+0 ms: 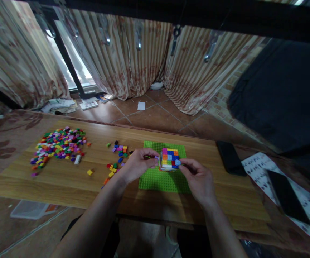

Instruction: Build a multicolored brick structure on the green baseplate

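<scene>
A block built of many coloured toy bricks (169, 157) stands on the green studded baseplate (155, 182), with white, blue, yellow, orange and red on its top. My left hand (137, 165) is at the block's left side, thumb and forefinger pinched on a small purple brick (157, 157). At the right front corner, my right hand (200, 179) has its fingertips closed on a light blue brick (177, 162), which is against the block. Whether that brick is pressed down on the studs I cannot tell.
A large heap of loose bricks (61, 143) lies on the left of the wooden table (71, 186). Smaller clusters (113, 167) lie near my left forearm. On the right are a black phone-like object (230, 157), a printed sheet (259, 165) and another dark slab (287, 195).
</scene>
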### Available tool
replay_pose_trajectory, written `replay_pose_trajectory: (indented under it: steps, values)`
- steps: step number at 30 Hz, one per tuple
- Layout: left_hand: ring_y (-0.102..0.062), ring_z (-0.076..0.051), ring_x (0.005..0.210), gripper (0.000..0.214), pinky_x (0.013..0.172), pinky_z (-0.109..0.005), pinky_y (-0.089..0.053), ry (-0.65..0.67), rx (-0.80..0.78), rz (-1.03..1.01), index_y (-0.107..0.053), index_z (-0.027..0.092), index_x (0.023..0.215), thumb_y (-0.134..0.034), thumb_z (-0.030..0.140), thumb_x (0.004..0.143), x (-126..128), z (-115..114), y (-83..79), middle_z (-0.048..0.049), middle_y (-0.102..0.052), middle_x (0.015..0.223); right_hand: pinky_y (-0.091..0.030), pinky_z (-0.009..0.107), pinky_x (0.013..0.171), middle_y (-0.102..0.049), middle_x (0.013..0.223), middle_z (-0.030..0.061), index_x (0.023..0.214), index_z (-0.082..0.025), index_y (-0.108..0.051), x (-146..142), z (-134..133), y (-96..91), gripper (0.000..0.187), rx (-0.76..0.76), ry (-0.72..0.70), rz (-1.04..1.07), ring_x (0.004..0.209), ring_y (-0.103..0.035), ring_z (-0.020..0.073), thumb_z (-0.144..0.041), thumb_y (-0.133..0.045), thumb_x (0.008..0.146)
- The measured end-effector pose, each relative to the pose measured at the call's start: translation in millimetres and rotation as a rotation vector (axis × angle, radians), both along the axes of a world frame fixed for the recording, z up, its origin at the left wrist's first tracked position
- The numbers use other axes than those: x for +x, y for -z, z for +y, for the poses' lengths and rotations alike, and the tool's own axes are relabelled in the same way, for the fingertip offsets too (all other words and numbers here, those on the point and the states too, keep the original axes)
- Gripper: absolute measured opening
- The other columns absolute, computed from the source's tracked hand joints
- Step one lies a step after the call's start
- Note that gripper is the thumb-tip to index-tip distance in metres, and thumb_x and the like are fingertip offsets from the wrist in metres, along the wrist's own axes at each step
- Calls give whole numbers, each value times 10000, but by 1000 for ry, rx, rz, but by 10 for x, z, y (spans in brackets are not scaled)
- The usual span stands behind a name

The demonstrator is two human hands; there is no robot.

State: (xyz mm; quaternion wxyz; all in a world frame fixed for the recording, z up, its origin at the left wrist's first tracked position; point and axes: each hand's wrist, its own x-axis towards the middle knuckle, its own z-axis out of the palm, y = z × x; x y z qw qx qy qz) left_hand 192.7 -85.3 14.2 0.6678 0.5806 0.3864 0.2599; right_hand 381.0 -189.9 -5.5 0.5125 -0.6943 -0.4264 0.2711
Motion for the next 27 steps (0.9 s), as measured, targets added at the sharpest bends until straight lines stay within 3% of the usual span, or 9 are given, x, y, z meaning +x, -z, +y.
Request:
replay_pose_trajectory:
  steps: [14, 22, 27]
  values:
    - [-568, -85, 607, 126, 604, -217, -470, -10, -21, -33, -676, 148, 840, -670, 195, 723, -5, 3, 18, 19, -650, 673, -523, 331, 727, -741, 859, 34, 909, -220, -738, -38, 2, -26, 240, 27, 3, -24, 771, -668, 185, -422, -667, 803]
    - [-562, -90, 600, 157, 583, -222, -460, -4, 0, -48, -676, 145, 855, -682, 241, 731, 8, -3, 51, 12, -649, 686, -510, 321, 695, -737, 856, 45, 916, -191, -722, -116, 152, 73, 355, 32, 136, 191, 775, -660, 186, -491, -723, 728]
    - [-529, -78, 560, 172, 553, -211, -432, -3, 7, -94, -671, 138, 841, -703, 264, 728, 30, -25, 50, 17, -636, 660, -468, 270, 561, -731, 803, 40, 868, -182, -714, -155, 214, 81, 405, 1, 183, 350, 692, -637, 172, -486, -795, 613]
